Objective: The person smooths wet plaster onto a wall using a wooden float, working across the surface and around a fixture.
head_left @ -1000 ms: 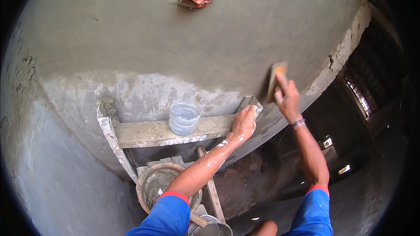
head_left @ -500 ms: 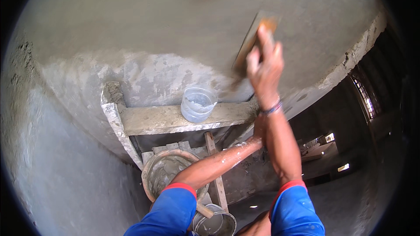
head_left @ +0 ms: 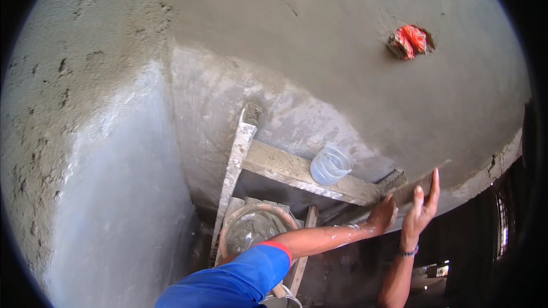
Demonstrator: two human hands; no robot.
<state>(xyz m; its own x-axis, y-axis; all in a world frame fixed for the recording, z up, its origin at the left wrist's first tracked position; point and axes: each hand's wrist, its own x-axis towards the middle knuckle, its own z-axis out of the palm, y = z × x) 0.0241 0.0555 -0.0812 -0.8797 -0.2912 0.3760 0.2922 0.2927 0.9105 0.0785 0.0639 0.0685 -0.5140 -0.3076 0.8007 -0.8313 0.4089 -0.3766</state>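
Note:
My right hand [head_left: 421, 211] grips a flat plastering trowel [head_left: 414, 185], seen nearly edge-on against the wet grey plaster. The index finger stretches up along it, and its handle is hidden by the hand. Just to the left, my left hand [head_left: 382, 215] is by the right end of the wooden plank, near the trowel's lower end; its fingers are mostly hidden. The fresh plaster [head_left: 342, 40] spreads smooth over the upper wall, with a paler patch below it. Red crumpled plastic [head_left: 412, 41] sticks out of a hollow in the plaster.
A clear plastic tub [head_left: 331, 165] stands on the mortar-crusted wooden plank [head_left: 291, 166]. Below is a round basin [head_left: 224, 234] of wet mortar, with a bucket [head_left: 291, 299] beside it. A wooden upright [head_left: 233, 162] rises left of the plank. The wall's rough edge [head_left: 502, 162] runs along the right.
The view has swung left and up, bringing the red plastic fully in. My right hand has come down the wall with the trowel, and my left hand now shows beside it.

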